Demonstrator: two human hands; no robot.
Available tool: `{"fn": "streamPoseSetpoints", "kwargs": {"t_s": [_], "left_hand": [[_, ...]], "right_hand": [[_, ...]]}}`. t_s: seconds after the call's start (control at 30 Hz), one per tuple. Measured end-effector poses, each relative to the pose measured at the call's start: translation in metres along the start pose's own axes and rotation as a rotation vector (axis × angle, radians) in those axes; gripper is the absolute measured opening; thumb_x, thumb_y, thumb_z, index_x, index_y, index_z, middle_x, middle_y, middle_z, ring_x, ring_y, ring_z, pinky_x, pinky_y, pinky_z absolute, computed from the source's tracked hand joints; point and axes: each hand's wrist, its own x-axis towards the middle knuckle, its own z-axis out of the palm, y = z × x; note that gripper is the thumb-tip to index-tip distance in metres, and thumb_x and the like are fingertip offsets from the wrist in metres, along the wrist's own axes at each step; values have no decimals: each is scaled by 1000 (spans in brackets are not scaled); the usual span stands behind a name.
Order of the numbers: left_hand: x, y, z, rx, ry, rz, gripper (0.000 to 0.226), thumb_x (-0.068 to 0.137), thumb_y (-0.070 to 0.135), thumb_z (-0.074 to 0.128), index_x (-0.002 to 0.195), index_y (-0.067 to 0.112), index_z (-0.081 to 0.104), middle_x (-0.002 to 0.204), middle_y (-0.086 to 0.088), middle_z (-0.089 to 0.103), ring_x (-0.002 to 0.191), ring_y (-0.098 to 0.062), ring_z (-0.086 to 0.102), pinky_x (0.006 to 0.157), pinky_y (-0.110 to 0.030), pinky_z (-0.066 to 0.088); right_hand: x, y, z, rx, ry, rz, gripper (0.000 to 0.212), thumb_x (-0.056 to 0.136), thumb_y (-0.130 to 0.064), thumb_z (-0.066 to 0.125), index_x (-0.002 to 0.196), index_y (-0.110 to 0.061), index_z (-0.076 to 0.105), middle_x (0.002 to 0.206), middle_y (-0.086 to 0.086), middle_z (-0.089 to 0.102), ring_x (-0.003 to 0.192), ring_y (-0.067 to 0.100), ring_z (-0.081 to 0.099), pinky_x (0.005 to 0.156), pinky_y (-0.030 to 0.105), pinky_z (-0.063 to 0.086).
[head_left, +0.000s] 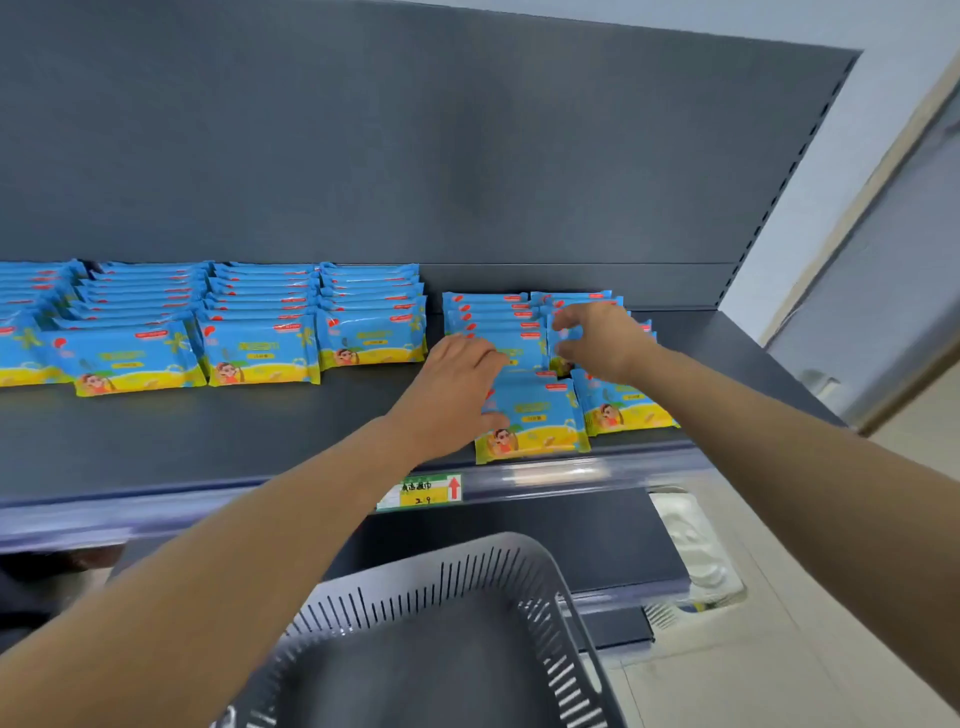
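Left hand: the left hand lies on the front packet. Its fingers are curled over the packet's upper left part and its thumb is on the face, so it appears to grip it.
Right hand: the right hand has its fingers bent and pinches the pinched packet by its top edge, further back in the neighbouring row.
Front packet: it lies flat at the front edge of the shelf, near the right end, and overlaps the short row behind it.
Pinched packet: it sits part-way along the rightmost row, behind the end packet that lies just beside the front packet.
Step in hand: this looks like facing up blue wipe packets, squaring two short rows on the right while both hands hold one packet each.
Next move: probably slide the front packet back from the lip so that it lines up with the end packet. Set the pinched packet flat and overlapping like the rest, pressing lightly, because the soft wrappers slip over one another.
Full rows: the long rows to the left are already tidy and show the pattern to match.
Below: a price tag sits on the shelf lip, and a grey basket stands beneath the arms.
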Motion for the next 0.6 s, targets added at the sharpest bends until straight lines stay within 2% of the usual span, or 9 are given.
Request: {"fn": "streamPoseSetpoints", "kwargs": {"t_s": [0.1,0.2,0.33,0.4,0.43,0.6], "left_hand": [[-3,3,10,28,-44,-16,71,81,51,61,137,13,38,137,-4,39,130,-20,30,113,-31,5],[3,1,11,50,-70,-33,74,80,55,60,137,14,38,136,-3,40,129,-20,30,113,-32,7],[21,0,20,100,-158,-99,80,77,65,54,137,15,37,131,-2,40,123,-20,32,108,-32,17],[30,0,27,142,-228,-148,82,75,68,54,136,15,39,130,-1,41,121,-20,32,105,-32,20],[33,-1,30,151,-267,-181,82,74,68,55,135,15,40,129,-1,42,121,-20,32,104,-31,21],[49,-6,35,55,-437,-367,80,64,65,69,125,16,49,121,0,49,114,-20,37,97,-30,28]], "right_hand": [[-5,9,-2,-45,-23,25,40,90,-18,58,129,-10,55,135,10,53,118,28,53,96,35,42],[4,17,-6,-43,-35,25,40,91,-18,58,130,-11,53,131,11,56,109,28,59,88,33,46],[36,22,-5,-20,-77,-72,46,91,-20,59,135,-11,48,141,7,47,122,26,50,98,33,41],[59,24,0,3,-110,-124,50,90,-22,61,137,-12,46,140,6,47,116,24,51,94,30,41],[71,25,3,8,-134,-149,52,89,-22,62,137,-12,45,140,6,47,114,24,51,94,30,41],[128,38,21,10,-271,-267,73,78,-34,73,141,-15,40,144,8,41,132,25,39,108,34,35]]}}
